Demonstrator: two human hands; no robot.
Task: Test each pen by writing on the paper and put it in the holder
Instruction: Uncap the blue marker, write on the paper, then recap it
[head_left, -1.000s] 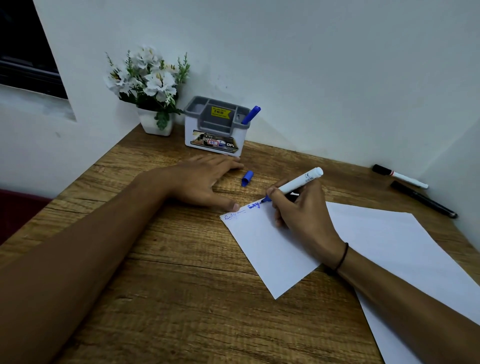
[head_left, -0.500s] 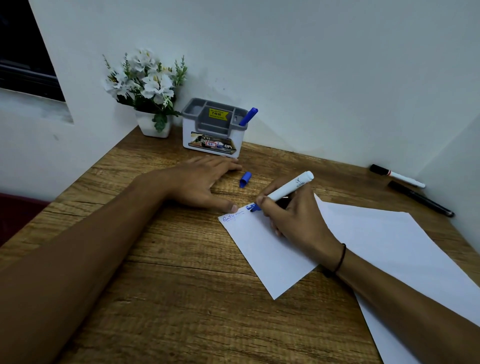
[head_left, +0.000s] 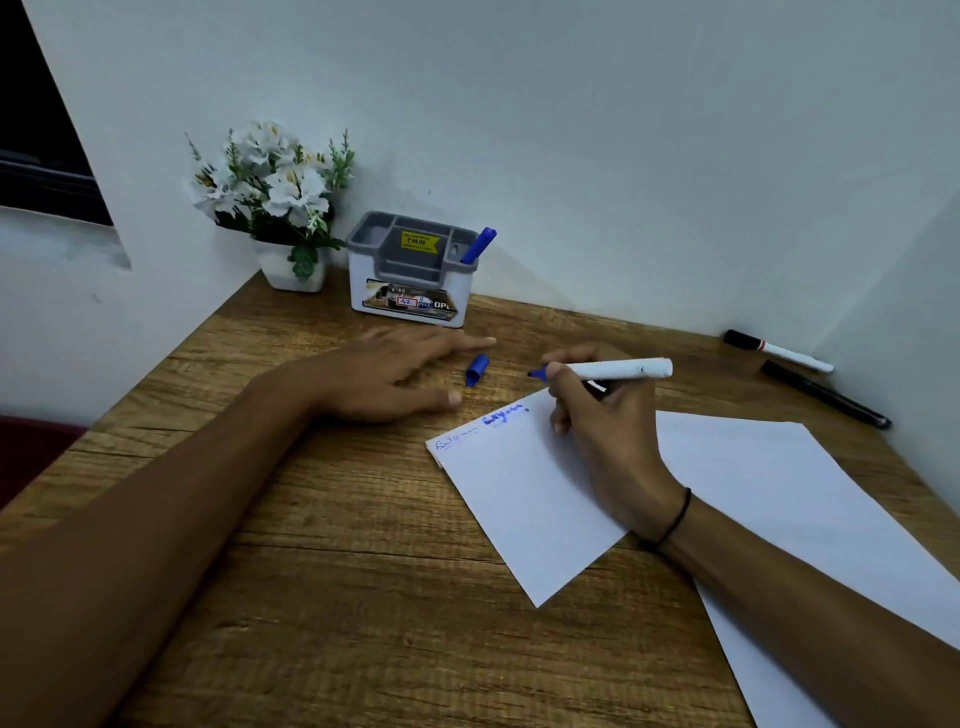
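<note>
My right hand grips a white marker with a blue tip, held level just above the top edge of the white paper. Two blue scribbles mark the paper's upper left corner. The marker's blue cap lies on the wooden desk beside my left hand, which lies flat with fingers spread and holds nothing. The grey and white pen holder stands by the wall with one blue pen in its right slot.
A white pot of white flowers stands left of the holder in the corner. A white marker with a black cap and a black pen lie at the far right by the side wall. A second white sheet lies under my right forearm.
My right hand has lifted the marker off the paper and turned it level, tip pointing left. The second blue scribble is now uncovered. My left hand shifted slightly left.
</note>
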